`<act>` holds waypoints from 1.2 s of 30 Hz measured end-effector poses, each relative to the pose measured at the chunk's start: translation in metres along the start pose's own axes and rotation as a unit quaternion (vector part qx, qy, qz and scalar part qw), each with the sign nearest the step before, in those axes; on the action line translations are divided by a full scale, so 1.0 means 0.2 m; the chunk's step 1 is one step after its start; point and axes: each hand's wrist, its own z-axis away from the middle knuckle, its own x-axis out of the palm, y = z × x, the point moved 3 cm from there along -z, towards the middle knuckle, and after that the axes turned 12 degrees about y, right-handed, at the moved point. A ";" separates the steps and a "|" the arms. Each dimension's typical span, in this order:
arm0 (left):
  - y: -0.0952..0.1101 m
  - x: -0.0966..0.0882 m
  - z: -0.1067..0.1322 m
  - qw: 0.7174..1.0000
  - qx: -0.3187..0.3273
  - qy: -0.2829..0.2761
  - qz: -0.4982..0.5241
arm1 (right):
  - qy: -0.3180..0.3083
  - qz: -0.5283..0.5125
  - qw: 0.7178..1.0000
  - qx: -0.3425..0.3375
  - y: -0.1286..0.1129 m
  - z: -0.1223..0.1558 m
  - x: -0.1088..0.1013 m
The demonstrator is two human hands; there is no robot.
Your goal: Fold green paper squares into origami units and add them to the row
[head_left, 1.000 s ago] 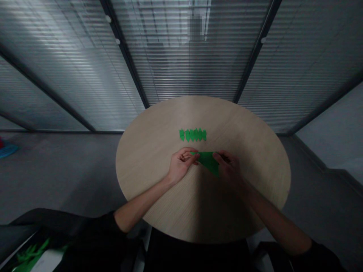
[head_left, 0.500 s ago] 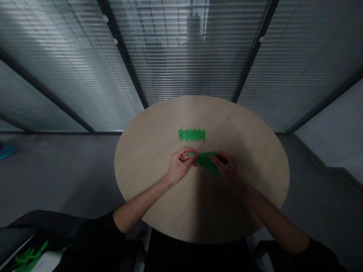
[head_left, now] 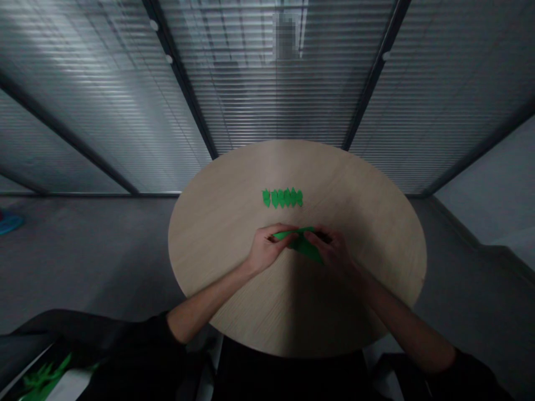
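Observation:
A green sheet of paper, folded to a triangle, lies on the round wooden table between my hands. My left hand pinches its left corner with the fingers closed over the paper's top edge. My right hand pinches the right part of the same paper, its fingers meeting the left hand's near the middle. Beyond the hands, a row of several small folded green paper pieces sits side by side on the table.
Walls with horizontal blinds and dark frames stand behind the table. More green paper lies in a tray at the bottom left, beside my dark sleeve. Grey floor surrounds the table.
My hands have drawn closer together over the green paper. The right fingers have slid left along the top edge, and the visible triangle has shrunk under them.

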 end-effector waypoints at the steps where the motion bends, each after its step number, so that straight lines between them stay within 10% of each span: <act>1: 0.00 0.00 0.00 1.000 0.002 0.000 0.002 | 0.001 -0.001 1.000 0.002 0.00 0.00 0.00; 36: 0.02 0.00 0.00 1.000 0.014 -0.014 -0.003 | 0.035 0.027 0.998 -0.038 0.01 -0.02 -0.02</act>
